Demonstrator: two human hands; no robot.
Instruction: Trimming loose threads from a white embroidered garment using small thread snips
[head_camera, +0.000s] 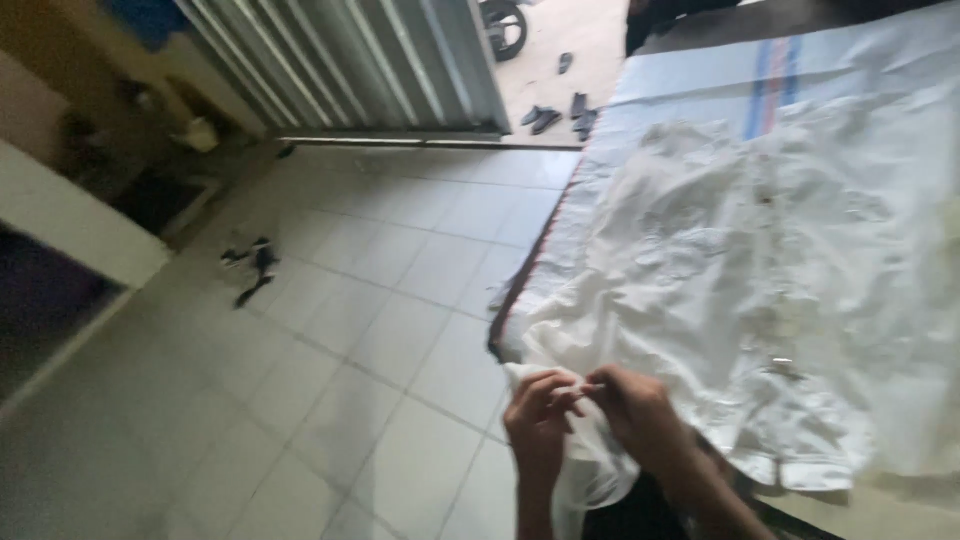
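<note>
A crumpled white shirt (740, 270) lies spread over a table covered with a pale blue cloth (690, 80) that has red and blue stripes. My left hand (535, 420) and my right hand (635, 405) are close together at the table's near left corner. Both pinch the same edge of the white shirt, which hangs down off the table between them. Small buttons show along the shirt's front (782, 365).
A grey tiled floor (330, 350) stretches to the left of the table. A metal shutter door (370, 60) stands at the back, with sandals (560, 115) beyond it and a dark small object (255, 265) on the tiles.
</note>
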